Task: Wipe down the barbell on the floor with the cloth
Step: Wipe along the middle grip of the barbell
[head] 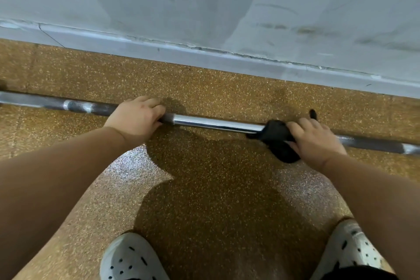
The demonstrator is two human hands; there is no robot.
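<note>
Right hand [314, 141]: closed over a crumpled black cloth [278, 141], pressing it onto the bar.
Left hand [137, 118]: wrapped bare around the long steel barbell [216, 123].
Barbell: on speckled brown rubber floor [204, 188], near the wall.
Risk: the bar may roll if the left hand loosens; the cloth's loose tail could miss the underside.

I see my left hand [138, 116] gripping the barbell [216, 123] mid-frame, my right hand [316, 143] pressing the black cloth [278, 141] around it.
</note>
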